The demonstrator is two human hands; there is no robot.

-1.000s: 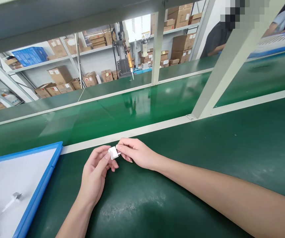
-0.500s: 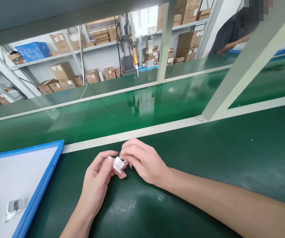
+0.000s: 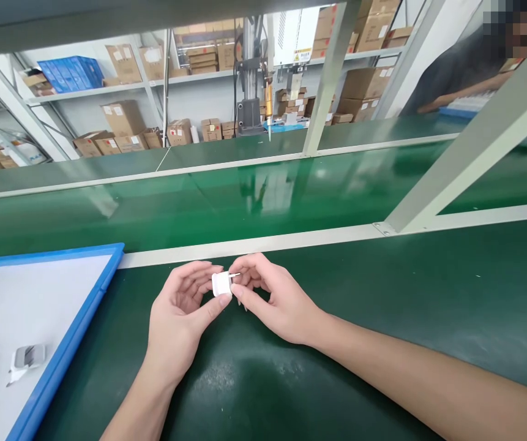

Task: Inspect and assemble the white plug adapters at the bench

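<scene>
A small white plug part (image 3: 221, 284) with a metal prong pointing right is held just above the dark green table (image 3: 382, 318). My left hand (image 3: 178, 318) grips its white body between thumb and fingertips. My right hand (image 3: 275, 300) meets it from the right, with fingertips pinching at the metal prong. Both forearms reach in from the bottom edge.
A blue tray (image 3: 68, 355) with a white liner lies at the lower left and holds several white plug parts (image 3: 25, 360). Beyond a pale strip runs a green conveyor belt (image 3: 245, 196). A grey frame post (image 3: 465, 159) slants at right. A co-worker's arm (image 3: 456, 98) shows at the far right.
Both hands have turned the white part, so its prong now points right. The hands shifted slightly right and up, and the view has moved a little.
</scene>
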